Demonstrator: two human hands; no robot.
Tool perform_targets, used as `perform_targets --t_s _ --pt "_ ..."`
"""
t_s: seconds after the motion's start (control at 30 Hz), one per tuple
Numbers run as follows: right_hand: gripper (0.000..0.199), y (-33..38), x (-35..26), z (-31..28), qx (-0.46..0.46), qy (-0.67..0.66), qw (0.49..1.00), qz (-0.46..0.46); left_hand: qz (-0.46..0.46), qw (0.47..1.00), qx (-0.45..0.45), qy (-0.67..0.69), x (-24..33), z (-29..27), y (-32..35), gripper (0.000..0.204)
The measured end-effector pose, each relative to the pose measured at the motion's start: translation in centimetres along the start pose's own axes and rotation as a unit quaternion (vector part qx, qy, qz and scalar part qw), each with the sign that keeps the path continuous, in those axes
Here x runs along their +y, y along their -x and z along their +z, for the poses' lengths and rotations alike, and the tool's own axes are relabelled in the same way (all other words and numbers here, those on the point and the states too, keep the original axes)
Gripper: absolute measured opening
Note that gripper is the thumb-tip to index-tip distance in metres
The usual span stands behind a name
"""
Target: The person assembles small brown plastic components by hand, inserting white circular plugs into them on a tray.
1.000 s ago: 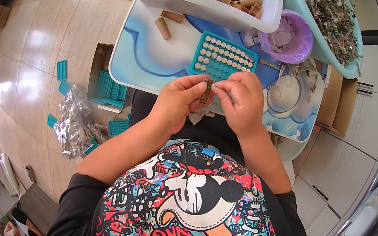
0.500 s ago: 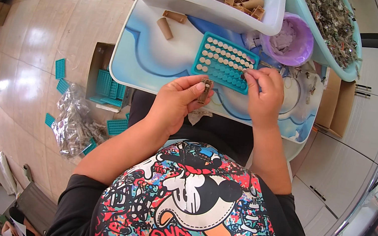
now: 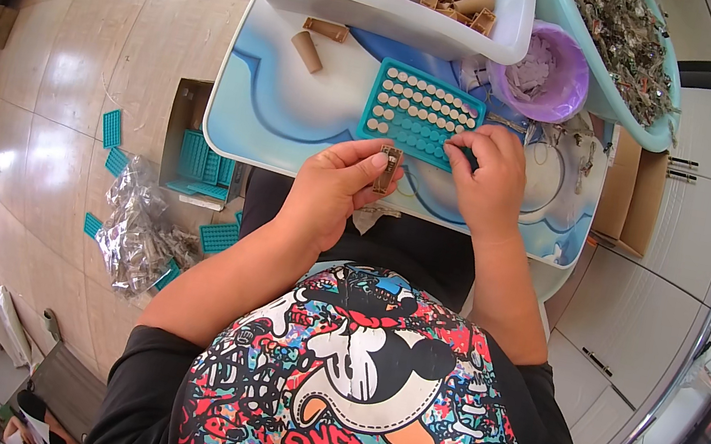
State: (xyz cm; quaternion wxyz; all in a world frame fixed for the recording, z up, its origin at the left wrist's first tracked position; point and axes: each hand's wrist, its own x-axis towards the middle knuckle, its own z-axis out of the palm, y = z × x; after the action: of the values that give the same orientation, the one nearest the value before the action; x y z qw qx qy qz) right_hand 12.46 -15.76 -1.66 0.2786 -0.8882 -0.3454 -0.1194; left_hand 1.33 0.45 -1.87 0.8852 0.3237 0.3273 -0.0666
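Observation:
My left hand (image 3: 324,186) grips a small narrow brown plastic housing (image 3: 386,173) upright between thumb and fingers, just off the table's front edge. Small parts seem to sit inside it, too small to name. My right hand (image 3: 493,185) is over the front right corner of a teal tray (image 3: 413,137), thumb and fingertips drawn together. Whatever those fingers pinch, if anything, is hidden. White round pieces (image 3: 417,86) fill the tray's far rows and a few spots at its left; the wells at the front middle show bare teal.
Two loose brown housings (image 3: 307,52) lie left of the tray. Behind stand a white bin (image 3: 383,13) of brown housings, a purple bowl (image 3: 568,98) with white pieces, and a pale green tub (image 3: 657,128) of small metal parts. Teal trays (image 3: 207,160) and a plastic bag (image 3: 135,231) lie on the floor, left.
My right hand has shifted slightly left and toward me along the tray's front right corner, its fingertips lower. My left hand keeps the brown housing in nearly the same place.

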Motion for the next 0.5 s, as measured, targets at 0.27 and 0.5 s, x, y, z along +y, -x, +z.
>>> perform_targets --t_s 0.27,0.5 --pt "0.015 0.1 -3.5 0.4 -0.006 -0.112 0.990 -0.082 0.001 1.000 -0.010 0.001 -0.2 -0.3 -0.2 0.026" --pt "0.014 -0.1 -4.2 0.9 0.008 -0.097 0.989 -0.109 -0.002 1.000 0.009 0.024 -0.2 -0.2 -0.1 0.024"
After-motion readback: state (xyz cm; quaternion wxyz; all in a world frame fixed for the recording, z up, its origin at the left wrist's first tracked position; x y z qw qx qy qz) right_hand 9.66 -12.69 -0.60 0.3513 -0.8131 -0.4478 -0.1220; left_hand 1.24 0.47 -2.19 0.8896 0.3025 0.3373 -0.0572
